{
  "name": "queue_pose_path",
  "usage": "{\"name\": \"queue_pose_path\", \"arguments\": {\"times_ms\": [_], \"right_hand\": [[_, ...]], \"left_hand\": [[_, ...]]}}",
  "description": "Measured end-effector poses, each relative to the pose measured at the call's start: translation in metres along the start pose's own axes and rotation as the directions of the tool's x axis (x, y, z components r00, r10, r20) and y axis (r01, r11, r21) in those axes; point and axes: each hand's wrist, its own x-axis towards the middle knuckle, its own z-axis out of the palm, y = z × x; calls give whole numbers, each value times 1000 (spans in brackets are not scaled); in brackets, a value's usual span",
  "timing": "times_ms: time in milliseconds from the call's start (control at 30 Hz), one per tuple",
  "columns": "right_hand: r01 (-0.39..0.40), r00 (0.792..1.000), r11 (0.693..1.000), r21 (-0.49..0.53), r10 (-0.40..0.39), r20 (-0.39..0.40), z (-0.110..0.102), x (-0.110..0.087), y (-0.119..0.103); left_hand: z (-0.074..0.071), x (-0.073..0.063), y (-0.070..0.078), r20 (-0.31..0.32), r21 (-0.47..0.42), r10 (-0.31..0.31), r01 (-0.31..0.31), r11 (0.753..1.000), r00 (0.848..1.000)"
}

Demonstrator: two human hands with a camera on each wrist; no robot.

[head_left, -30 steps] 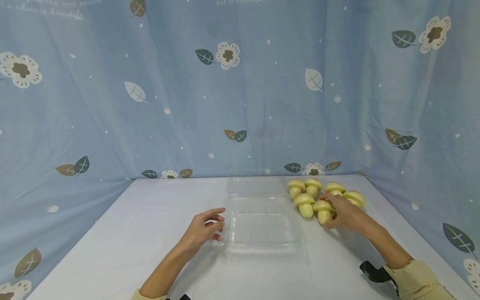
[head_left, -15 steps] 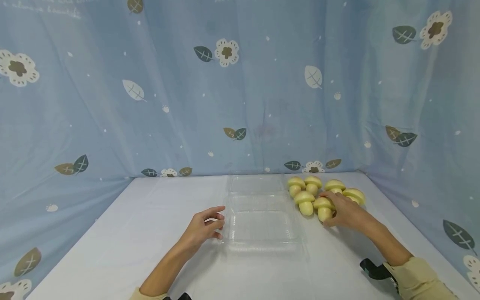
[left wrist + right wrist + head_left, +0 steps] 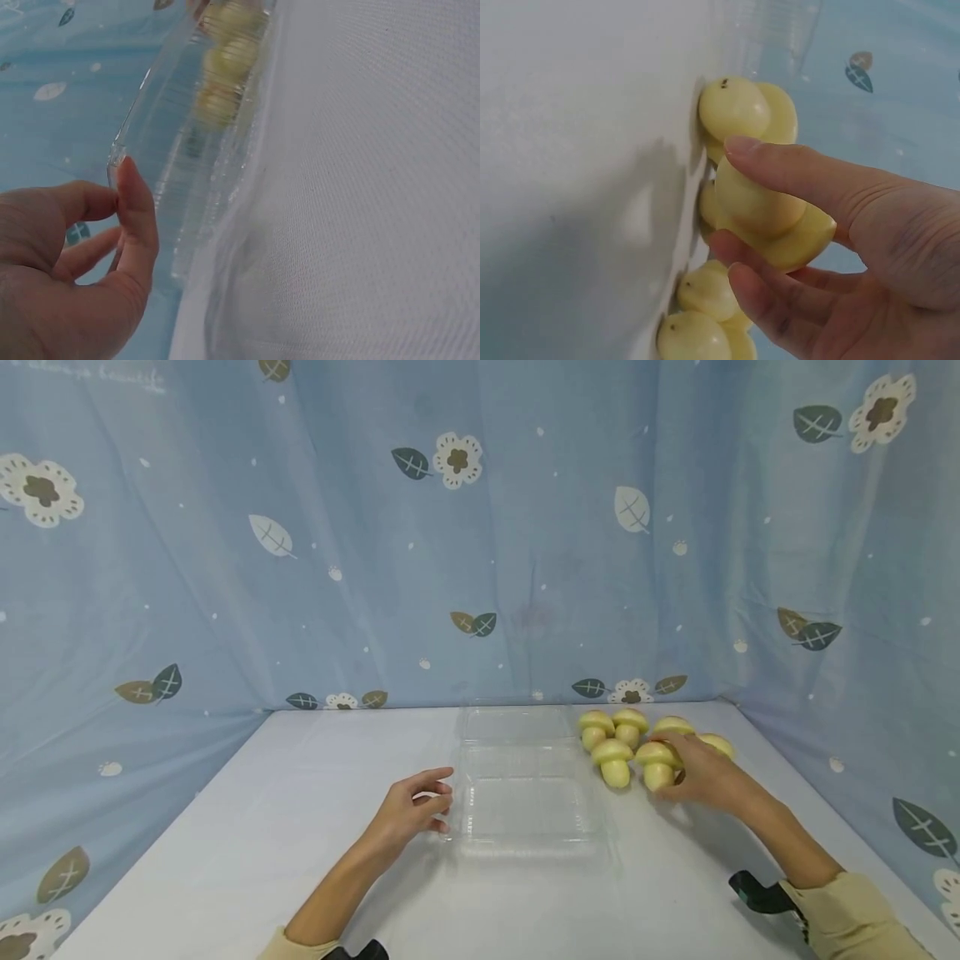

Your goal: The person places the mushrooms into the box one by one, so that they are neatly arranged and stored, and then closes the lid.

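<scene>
Left hand [image 3: 408,808] pinches the left rim of a clear container [image 3: 525,841]; right hand [image 3: 708,770] grips a yellow mushroom [image 3: 657,775], right of it, near more mushrooms [image 3: 616,773]. White-covered table [image 3: 247,843] beneath; blue leaf-and-flower curtain [image 3: 375,560] far, left and right.

Rightmost mushroom [image 3: 717,743] partly behind the right hand [image 3: 703,774], right sleeve [image 3: 851,912] cut by the bottom edge

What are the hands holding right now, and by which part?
Right hand: a yellow mushroom-shaped piece, thumb on its stem, fingers at the cap. Left hand: the clear container, pinched at its left rim.
</scene>
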Motion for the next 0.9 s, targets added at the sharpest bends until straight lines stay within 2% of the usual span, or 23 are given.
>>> {"name": "queue_pose_path", "arguments": {"times_ms": [433,567,900], "right_hand": [[59,998,998,31,-58,-25,-8,5,-6],[54,999,997,58,-53,-11,-11,7,-15],[116,993,991,73,-113,-36,-15,16,-40]], "left_hand": [[-2,1,3,-9,-10,0,0,1000,1000],[-1,2,4,-7,-3,9,-9,1000,1000],[1,-1,0,-7,-8,3,-3,1000,1000]]}}
